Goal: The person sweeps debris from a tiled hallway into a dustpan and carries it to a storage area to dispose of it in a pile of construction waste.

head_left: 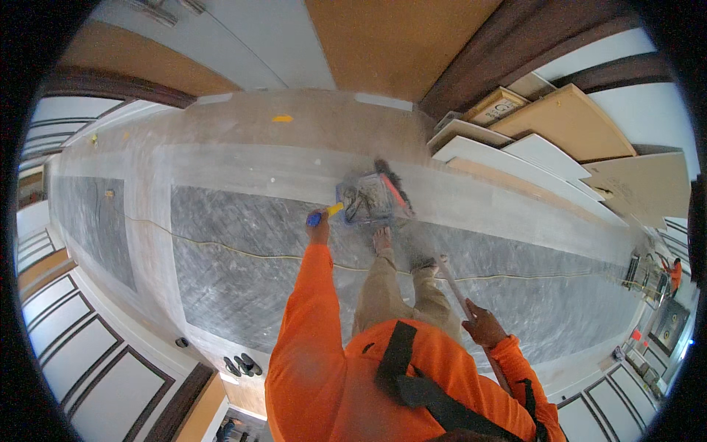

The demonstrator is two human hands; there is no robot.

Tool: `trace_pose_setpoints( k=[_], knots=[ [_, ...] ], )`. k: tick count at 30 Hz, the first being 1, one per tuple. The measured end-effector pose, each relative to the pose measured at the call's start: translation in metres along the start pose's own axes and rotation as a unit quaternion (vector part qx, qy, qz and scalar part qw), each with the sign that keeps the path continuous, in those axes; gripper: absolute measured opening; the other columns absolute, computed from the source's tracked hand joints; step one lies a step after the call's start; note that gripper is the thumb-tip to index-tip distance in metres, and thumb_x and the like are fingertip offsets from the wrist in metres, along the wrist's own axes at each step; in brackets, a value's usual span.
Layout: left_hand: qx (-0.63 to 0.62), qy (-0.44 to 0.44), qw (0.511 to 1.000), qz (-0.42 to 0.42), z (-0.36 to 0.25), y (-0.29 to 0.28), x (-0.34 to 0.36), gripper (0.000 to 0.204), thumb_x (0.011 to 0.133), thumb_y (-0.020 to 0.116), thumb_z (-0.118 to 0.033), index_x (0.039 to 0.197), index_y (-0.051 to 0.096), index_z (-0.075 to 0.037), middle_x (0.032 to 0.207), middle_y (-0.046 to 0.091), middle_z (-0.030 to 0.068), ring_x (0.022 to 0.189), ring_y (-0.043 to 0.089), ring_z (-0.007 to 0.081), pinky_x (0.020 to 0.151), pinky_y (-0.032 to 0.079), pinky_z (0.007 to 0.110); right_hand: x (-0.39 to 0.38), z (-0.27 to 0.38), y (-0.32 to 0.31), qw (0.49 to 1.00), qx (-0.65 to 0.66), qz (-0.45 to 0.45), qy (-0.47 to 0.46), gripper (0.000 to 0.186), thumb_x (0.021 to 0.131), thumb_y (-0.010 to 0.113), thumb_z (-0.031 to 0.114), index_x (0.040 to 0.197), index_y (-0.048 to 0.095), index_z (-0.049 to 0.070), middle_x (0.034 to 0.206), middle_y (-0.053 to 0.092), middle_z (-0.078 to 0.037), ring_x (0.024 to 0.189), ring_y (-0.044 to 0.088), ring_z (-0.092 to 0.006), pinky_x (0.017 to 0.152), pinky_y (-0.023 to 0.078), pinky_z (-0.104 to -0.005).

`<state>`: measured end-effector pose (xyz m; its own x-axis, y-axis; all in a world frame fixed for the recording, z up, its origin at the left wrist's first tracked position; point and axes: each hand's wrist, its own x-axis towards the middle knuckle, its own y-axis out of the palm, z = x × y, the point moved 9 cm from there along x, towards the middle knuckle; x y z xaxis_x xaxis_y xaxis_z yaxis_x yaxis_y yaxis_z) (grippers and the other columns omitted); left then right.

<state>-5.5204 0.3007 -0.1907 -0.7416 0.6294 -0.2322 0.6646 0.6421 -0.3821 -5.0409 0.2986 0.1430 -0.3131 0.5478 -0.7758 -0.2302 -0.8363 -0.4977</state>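
My left hand [318,230] grips the yellow and blue handle of a dustpan [365,195], which lies on the dusty floor holding dark debris. A broom head [394,193] with black bristles and a red back is beside the pan's right side. My right hand [482,324] is closed round the long broom handle [456,286], which runs up from the floor past my right side. One of my feet [382,240] is just below the pan; haze blurs the area around the broom and other foot.
Leaning boards [565,121] stand along the upper right wall. A yellow cord [221,245] crosses the dark floor strip behind my feet. Footwear [243,365] sits at lower left. Panelled walls border the corridor. A person in orange [675,272] is at the far right among equipment.
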Motion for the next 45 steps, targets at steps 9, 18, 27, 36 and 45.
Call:
trace_pose_setpoints(
  k=[9, 18, 27, 36, 45],
  knots=[
    [-0.22, -0.175, 0.957, -0.065, 0.044, -0.038, -0.049, 0.019, 0.082, 0.069, -0.025, 0.083, 0.064, -0.006, 0.072, 0.059, -0.0011, 0.06, 0.051, 0.0088, 0.054, 0.043, 0.024, -0.022, -0.132, -0.019, 0.976, 0.101, -0.074, 0.18, 0.066, 0.08, 0.062, 0.01, 0.139, 0.032, 0.001, 0.061, 0.053, -0.007, 0.044, 0.05, -0.0149, 0.038, 0.041, -0.0319],
    [-0.357, -0.291, 0.872, -0.166, 0.011, -0.094, -0.144, 0.035, 0.082, 0.069, -0.033, 0.104, 0.055, -0.01, 0.098, 0.055, 0.0028, 0.088, 0.056, 0.0169, 0.073, 0.051, 0.033, 0.023, -0.277, -0.011, 0.974, 0.051, -0.053, 0.215, 0.028, 0.079, 0.063, 0.02, 0.096, 0.058, 0.0, 0.068, 0.064, -0.016, 0.055, 0.063, -0.0268, 0.051, 0.052, -0.0368],
    [-0.458, -0.272, 0.798, -0.281, -0.017, -0.138, -0.26, 0.058, 0.08, 0.063, -0.054, 0.114, 0.052, -0.008, 0.097, 0.054, 0.0069, 0.083, 0.056, 0.0227, 0.074, 0.05, 0.038, 0.128, -0.298, 0.016, 0.824, -0.482, 0.185, -0.235, 0.024, 0.082, 0.056, 0.032, 0.095, 0.066, 0.014, 0.09, 0.066, -0.009, 0.079, 0.064, -0.0269, 0.071, 0.051, -0.0413],
    [-0.555, -0.233, 0.71, -0.365, -0.036, -0.174, -0.363, 0.063, 0.085, 0.054, -0.056, 0.117, 0.044, -0.003, 0.109, 0.048, 0.0113, 0.098, 0.054, 0.0285, 0.086, 0.046, 0.043, 0.188, -0.271, -0.02, 0.9, -0.4, 0.171, -0.037, 0.025, 0.082, 0.056, 0.034, 0.096, 0.068, 0.017, 0.094, 0.067, -0.007, 0.083, 0.064, -0.028, 0.072, 0.05, -0.0427],
    [-0.552, -0.245, 0.629, -0.49, 0.042, -0.239, -0.391, 0.068, 0.083, 0.052, -0.062, 0.116, 0.047, -0.003, 0.106, 0.051, 0.0117, 0.092, 0.055, 0.0274, 0.08, 0.047, 0.042, 0.267, -0.106, -0.024, 0.822, -0.552, 0.126, -0.058, 0.026, 0.082, 0.057, 0.035, 0.096, 0.068, 0.016, 0.096, 0.066, -0.007, 0.084, 0.064, -0.0287, 0.071, 0.051, -0.044]
  ],
)
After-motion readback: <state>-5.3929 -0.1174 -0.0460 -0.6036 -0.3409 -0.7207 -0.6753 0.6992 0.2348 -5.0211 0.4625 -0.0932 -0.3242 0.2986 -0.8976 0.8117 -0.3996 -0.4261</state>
